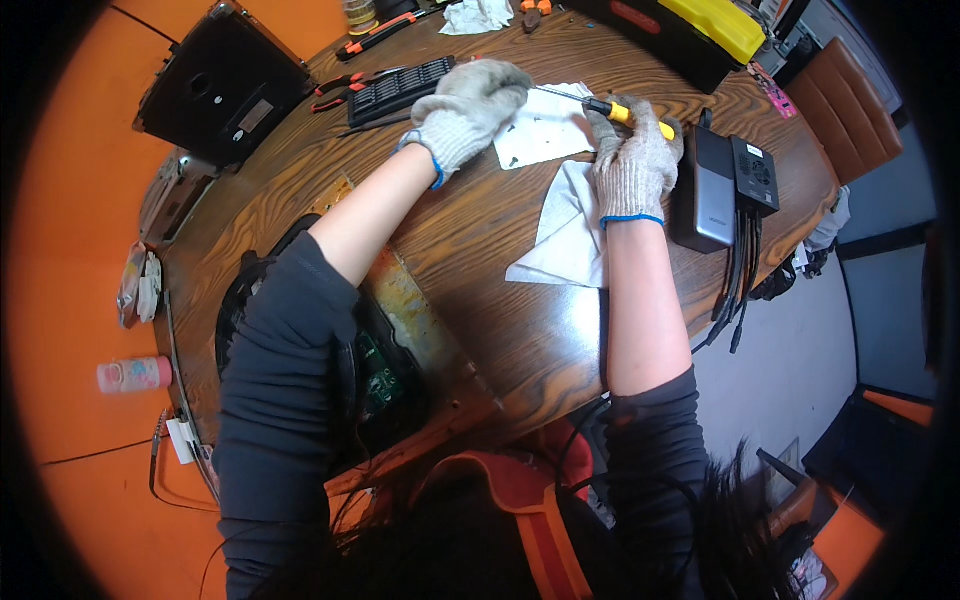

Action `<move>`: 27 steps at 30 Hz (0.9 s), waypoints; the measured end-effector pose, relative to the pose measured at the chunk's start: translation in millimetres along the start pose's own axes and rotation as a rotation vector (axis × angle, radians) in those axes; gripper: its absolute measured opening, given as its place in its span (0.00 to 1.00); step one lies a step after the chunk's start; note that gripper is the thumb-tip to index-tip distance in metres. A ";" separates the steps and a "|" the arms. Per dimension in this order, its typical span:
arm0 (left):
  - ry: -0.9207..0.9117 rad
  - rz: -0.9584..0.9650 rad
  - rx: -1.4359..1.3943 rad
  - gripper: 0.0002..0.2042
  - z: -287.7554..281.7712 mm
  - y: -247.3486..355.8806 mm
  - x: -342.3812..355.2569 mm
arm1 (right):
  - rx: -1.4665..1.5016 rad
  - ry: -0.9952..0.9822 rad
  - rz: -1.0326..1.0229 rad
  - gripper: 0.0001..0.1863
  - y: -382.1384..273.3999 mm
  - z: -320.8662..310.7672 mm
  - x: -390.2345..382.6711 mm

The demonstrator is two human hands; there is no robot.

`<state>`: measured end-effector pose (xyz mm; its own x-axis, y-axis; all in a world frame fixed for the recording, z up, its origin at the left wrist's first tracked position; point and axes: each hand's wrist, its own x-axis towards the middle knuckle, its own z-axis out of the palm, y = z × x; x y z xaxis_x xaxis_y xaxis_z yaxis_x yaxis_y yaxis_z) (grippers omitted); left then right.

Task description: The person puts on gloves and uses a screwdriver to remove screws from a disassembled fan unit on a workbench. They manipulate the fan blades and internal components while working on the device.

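Note:
My right hand [640,160], in a knitted glove, grips a yellow-and-black screwdriver [618,114], its shaft pointing left. My left hand [470,105], also gloved, has its fingers curled at the far end of the shaft; what they hold is hidden. Below and between the hands lies a white paper [540,140] with small dark bits on it. A folded white cloth [550,240] lies beside my right wrist. A black tray [395,96] of small compartments sits behind my left hand, near red-handled pliers [335,92].
An opened device with a green circuit board [385,385] is under my left forearm. A grey-and-black device [705,190] with cables stands at right. A yellow-lidded toolbox [720,35] is at the back, a black box [225,85] at back left, and a brown chair [850,110] beyond the table's right edge.

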<state>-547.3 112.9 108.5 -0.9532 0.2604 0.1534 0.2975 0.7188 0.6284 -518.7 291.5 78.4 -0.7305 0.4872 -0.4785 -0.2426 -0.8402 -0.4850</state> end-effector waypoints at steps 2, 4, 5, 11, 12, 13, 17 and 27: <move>0.018 -0.170 -0.433 0.10 -11.3 -2.0 -7.7 | 0.022 -0.042 0.000 0.27 1.4 -3.5 4.9; 0.199 -0.130 -0.512 0.12 -28.7 -0.2 -21.1 | 0.076 -0.067 0.032 0.33 3.2 -6.4 10.0; 0.243 -0.138 -0.520 0.13 -41.7 2.2 -30.6 | 0.085 -0.101 0.021 0.33 3.6 -7.3 12.4; 0.126 -0.212 -1.086 0.12 -139.3 49.3 -168.3 | 0.007 -0.095 -0.035 0.34 6.7 -1.9 16.6; 0.165 -0.119 -1.110 0.11 -139.8 61.5 -209.0 | -0.030 -0.095 -0.103 0.35 6.7 -0.1 16.3; 0.213 -0.101 -0.935 0.13 -144.5 71.1 -246.4 | -0.049 -0.073 -0.126 0.35 6.2 1.1 15.6; 0.267 -0.100 -1.279 0.19 -103.7 99.0 -383.7 | 0.094 -0.265 -0.107 0.36 3.5 1.7 7.6; 0.545 -0.233 -0.753 0.07 -6.3 106.6 -479.5 | -0.089 -0.641 -0.257 0.33 -27.3 -9.9 -75.3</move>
<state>-58.9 60.5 106.8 -0.9345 -0.3089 0.1769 0.1658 0.0623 0.9842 -450.7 280.1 120.4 -0.8964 0.4080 0.1730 -0.4250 -0.6811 -0.5962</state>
